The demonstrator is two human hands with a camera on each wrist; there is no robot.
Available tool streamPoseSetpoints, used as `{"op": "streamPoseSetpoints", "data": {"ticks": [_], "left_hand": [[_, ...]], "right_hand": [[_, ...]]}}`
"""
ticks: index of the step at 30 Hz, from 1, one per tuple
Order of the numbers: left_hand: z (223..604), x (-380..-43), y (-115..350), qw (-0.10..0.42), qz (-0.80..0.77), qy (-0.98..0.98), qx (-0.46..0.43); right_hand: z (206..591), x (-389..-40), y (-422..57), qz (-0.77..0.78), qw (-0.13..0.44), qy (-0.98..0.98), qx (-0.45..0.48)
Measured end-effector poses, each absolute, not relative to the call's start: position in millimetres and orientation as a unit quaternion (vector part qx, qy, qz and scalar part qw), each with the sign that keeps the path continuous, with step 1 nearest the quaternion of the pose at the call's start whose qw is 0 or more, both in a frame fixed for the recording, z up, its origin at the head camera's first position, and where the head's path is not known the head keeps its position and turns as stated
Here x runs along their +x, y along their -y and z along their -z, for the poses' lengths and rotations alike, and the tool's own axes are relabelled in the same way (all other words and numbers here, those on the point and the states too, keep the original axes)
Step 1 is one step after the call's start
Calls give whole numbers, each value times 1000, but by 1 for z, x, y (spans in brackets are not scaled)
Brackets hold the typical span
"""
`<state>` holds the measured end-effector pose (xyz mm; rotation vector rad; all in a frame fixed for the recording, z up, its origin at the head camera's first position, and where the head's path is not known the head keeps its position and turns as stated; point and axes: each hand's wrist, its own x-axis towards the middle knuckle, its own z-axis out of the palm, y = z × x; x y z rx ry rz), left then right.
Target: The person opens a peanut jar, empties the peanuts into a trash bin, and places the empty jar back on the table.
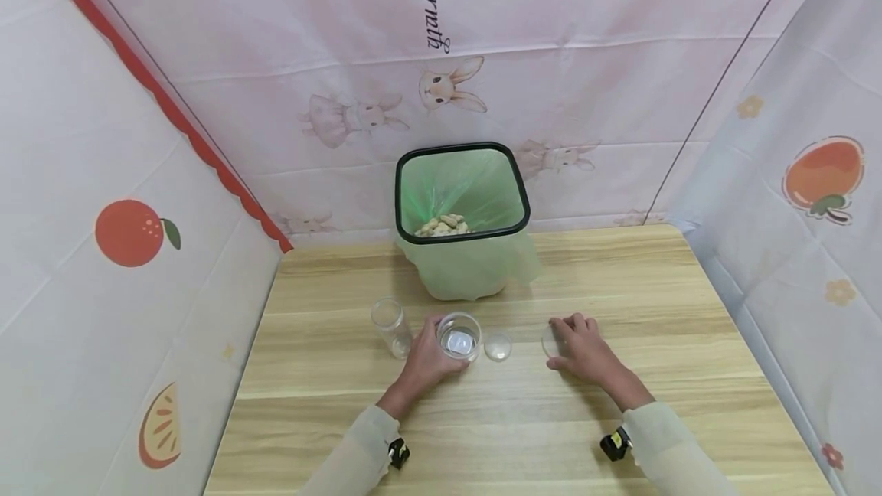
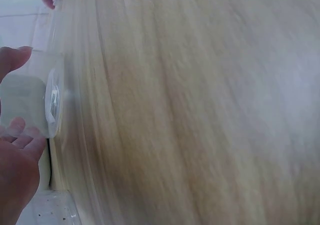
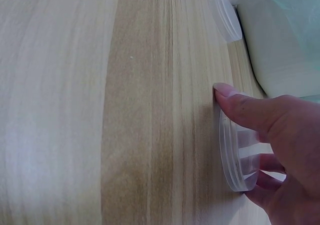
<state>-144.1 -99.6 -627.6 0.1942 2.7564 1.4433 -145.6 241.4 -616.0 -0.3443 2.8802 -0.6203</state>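
My left hand (image 1: 426,360) is curled around a clear wide-mouthed jar (image 1: 477,330) standing upright on the table, with a small silvery-white packet (image 1: 459,342) at its bottom. In the left wrist view the thumb and fingers lie on either side of the jar wall (image 2: 55,60). On the right, my right hand (image 1: 584,350) holds a larger clear round lid (image 1: 553,343) by its edge; the right wrist view shows the thumb and fingers around the lid (image 3: 231,155) at the tabletop. Between the hands lies a smaller clear lid (image 1: 498,347).
Left of the left hand stands a tall, narrow clear jar (image 1: 391,327). Behind the jars is a black-rimmed bin (image 1: 463,272) with a pale green liner, holding what look like peanuts (image 1: 444,226). Printed cloth hangs behind the wooden table (image 1: 620,274) and on both sides.
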Motion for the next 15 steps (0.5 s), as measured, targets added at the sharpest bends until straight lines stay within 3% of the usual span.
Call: {"op": "streamPoseSetpoints", "data": {"ticks": [15], "left_hand": [[631, -144, 97, 23, -474, -878, 63]], "right_hand": [[617, -145, -242, 211, 88, -967, -116]]}}
